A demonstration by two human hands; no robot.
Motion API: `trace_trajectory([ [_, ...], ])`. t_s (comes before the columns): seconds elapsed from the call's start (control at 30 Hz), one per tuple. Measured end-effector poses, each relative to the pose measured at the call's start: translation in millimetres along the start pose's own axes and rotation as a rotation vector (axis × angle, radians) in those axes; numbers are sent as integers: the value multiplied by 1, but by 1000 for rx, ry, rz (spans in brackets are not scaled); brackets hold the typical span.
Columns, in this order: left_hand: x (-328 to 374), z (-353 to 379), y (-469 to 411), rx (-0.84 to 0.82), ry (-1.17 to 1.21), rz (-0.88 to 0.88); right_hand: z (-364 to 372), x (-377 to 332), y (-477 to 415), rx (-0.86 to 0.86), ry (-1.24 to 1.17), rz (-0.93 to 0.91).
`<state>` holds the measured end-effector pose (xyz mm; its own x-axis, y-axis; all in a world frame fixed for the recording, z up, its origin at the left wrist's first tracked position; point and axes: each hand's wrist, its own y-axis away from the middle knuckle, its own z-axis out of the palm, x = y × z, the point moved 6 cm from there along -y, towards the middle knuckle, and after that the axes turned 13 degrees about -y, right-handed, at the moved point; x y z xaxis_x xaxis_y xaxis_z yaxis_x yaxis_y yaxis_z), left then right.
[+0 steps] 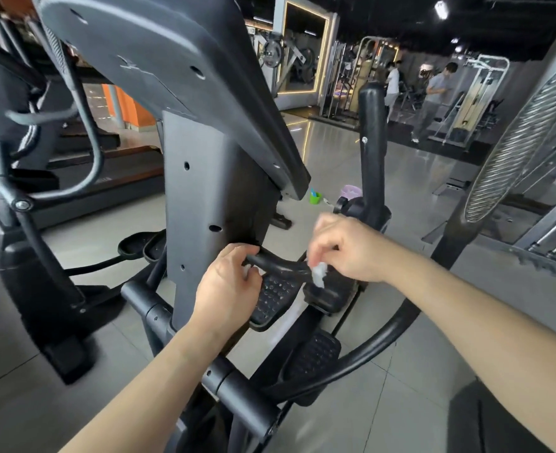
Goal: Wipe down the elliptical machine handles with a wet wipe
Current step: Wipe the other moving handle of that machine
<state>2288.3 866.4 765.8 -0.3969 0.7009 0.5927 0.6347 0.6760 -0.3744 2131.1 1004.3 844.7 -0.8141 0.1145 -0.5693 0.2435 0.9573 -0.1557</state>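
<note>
At the far left a treadmill (106, 181) was cut off by the frame edge and partly hidden behind grey tubing. The grey column (204, 207) of the elliptical rose in the middle, and the back of its console (159, 60) ran out of the top of the view.

Low beside the column, the left hand (227, 282) was wrapped round a short, curved black handle (279, 261), fingers over the top and thumb beneath, covering the handle's left end. A small white patch showed by the thumb, too small to identify.

The handle's bare middle stretch showed between the two hands. Its right end disappeared behind a crumpled white wipe (319, 273), which touched the handle there. The right hand (345, 246), blurred, pinched the wipe from above with its fingertips, so most of the wipe was buried under the fingers and only a bunched lower part hung out.

Below the handle a studded black pedal (276, 295) was partly covered by the left hand. Behind the right hand a black upright bar (373, 142) stood, its base hidden by that hand. A green cup (315, 197) sat on the floor beyond.
</note>
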Motion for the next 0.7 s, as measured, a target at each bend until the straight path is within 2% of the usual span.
trace_trajectory([
  [0.07,1,0,0,3,-11,-8,23,-24,-17,25,-44,-158],
  [0.13,2,0,0,7,-13,-11,48,-36,-24,-21,-41,-224],
  [0.33,3,3,2,14,-11,0,30,-8,7,-35,-56,-249],
  [0.4,3,3,2,12,2,-4,13,13,20,-19,-30,-152],
  [0.5,3,2,1,13,2,6,-14,37,30,140,-27,-8],
  [0.6,3,3,1,18,-12,8,1,8,14,253,-97,-123],
  [0.7,3,4,1,25,-31,11,38,-19,-11,191,-126,-210],
])
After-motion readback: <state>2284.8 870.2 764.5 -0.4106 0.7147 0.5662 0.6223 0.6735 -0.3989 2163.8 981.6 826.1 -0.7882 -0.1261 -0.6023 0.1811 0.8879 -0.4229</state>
